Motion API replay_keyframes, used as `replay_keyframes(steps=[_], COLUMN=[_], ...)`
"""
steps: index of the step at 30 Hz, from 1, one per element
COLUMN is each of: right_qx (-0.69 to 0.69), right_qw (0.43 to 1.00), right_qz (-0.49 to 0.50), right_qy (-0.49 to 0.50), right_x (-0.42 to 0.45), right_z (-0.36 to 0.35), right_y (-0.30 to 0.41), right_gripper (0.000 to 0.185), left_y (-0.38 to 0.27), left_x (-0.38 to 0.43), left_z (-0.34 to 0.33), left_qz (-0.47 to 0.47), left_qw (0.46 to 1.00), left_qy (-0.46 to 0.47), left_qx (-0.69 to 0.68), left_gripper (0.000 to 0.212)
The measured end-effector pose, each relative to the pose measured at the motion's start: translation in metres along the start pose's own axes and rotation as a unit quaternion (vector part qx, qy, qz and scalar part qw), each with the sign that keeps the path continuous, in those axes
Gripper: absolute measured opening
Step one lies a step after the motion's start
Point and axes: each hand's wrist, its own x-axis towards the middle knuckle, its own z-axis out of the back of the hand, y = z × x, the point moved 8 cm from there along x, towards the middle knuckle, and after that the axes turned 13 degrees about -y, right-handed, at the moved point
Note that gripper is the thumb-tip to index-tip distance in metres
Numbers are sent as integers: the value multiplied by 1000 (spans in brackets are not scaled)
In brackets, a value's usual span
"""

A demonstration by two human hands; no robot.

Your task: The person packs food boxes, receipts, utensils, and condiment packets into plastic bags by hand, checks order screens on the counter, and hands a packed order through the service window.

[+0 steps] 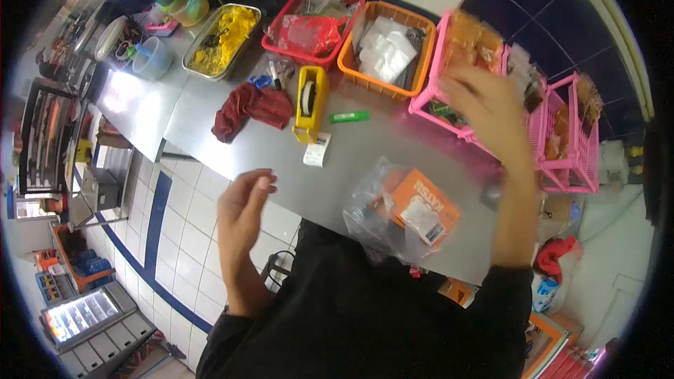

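My right hand (476, 102), blurred, reaches over the front of a pink plastic rack (442, 63) whose upper basket holds orange-brown bagged items; whether its fingers touch anything cannot be told. Over the table's front edge hovers my left hand (245, 210), fingers curled and thumb apart, with nothing visible in it. Between the arms, an orange printed box (421, 192) lies in a clear plastic bag (363, 210), with a white paper slip (424, 221) on top. A yellow tape dispenser (319, 84) stands farther back, near a green marker-like stick (349, 116) and a small printed paper (317, 151).
Behind are a red basket (268, 42) of packets, an orange basket (387, 89) of plastic bags, and a glass tray of yellow food (231, 31). A dark red cloth (250, 108) lies left of the dispenser. More pink racks (571, 173) stand at right.
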Motion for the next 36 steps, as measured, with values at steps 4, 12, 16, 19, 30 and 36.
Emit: replay_keyframes(steps=[4,12,16,19,30,36], right_qx=[-323,-212,-77,-50,9,214], right_qw=[935,898,919,908,922,913], right_qz=[-136,-298,-241,-308,-181,-193], right_qy=[43,-246,-302,-279,-341,290], right_x=[89,93,112,111,128,103], right_z=[-138,-192,-184,-177,-102,-220], right_y=[-219,-292,-307,-284,-198,-72], right_gripper=[30,38,26,31,24,15], left_y=[-7,10,1,-9,0,22], left_x=[27,110,166,195,200,223], left_z=[-48,-31,-39,-56,-158,-204], left_qz=[-20,-9,-63,-86,-14,147], left_qw=[991,965,958,952,927,912], left_qy=[134,262,277,293,374,286], left_qx=[2,4,-23,-6,-31,-255], left_gripper=[28,24,23,24,31,25])
